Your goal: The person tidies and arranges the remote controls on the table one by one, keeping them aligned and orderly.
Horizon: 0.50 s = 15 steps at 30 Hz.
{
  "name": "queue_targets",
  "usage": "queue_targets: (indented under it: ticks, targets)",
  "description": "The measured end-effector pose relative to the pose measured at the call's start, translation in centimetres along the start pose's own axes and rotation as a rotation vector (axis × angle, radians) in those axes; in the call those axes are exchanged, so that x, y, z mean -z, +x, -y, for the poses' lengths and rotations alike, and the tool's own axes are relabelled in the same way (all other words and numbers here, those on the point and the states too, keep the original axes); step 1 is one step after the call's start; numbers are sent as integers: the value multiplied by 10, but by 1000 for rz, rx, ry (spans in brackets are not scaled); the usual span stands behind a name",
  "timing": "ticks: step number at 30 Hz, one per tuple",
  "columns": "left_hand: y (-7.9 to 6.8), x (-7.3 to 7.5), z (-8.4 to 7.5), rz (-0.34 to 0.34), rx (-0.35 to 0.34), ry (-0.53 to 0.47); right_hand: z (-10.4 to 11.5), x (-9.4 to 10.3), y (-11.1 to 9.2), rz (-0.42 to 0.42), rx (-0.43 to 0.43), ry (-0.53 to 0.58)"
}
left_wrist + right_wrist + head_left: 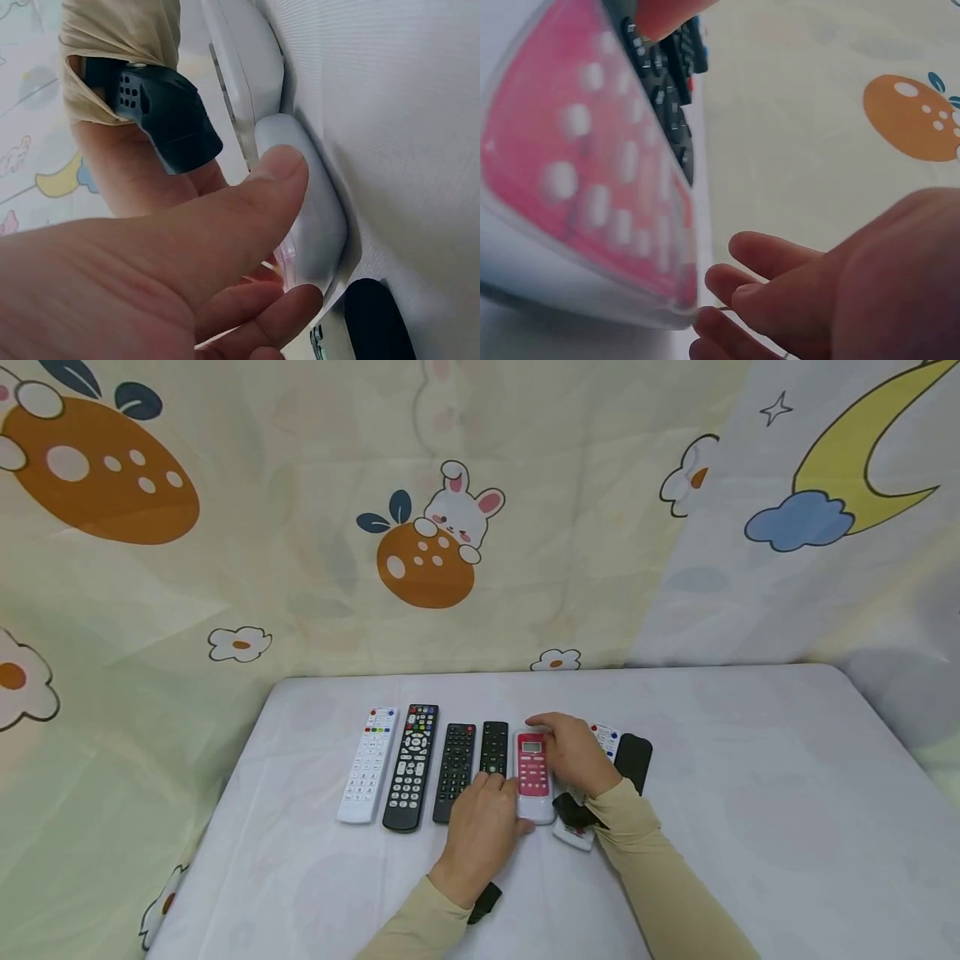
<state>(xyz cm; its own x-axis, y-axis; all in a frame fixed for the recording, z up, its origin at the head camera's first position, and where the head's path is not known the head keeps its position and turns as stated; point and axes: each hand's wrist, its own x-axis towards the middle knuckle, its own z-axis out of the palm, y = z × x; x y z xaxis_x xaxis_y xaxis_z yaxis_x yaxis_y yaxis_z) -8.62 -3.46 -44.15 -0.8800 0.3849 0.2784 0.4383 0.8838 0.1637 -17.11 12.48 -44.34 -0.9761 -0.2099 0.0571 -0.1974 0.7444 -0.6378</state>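
In the head view a white remote control with a pink-red face (533, 789) lies on the table between both hands. My left hand (480, 827) is at its lower left, thumb by the bottom end and fingers along the left side. In the left wrist view that thumb lies over the end of the white remote casing (319, 210). My right hand (576, 756) reaches the top and right side, its fingers extended along the edge. Left of them lies a short black remote (494, 743), partly behind the left hand. The right hand and wrist partly cover another white remote (604, 739).
Farther left lie a black remote (455, 768), a longer black one (411, 768) and a white one (367, 768), roughly in a row. A plain black object (634, 758) lies right of the right hand. The white-covered table (780, 810) meets a patterned cloth (315, 560) behind.
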Motion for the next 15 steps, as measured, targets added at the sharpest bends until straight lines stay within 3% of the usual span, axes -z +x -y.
queue_targets:
  ticks: [15]
  targets:
    - [0, 4, -3, 19, -10, -98, 5, 28, -10, -65, 59, -43]
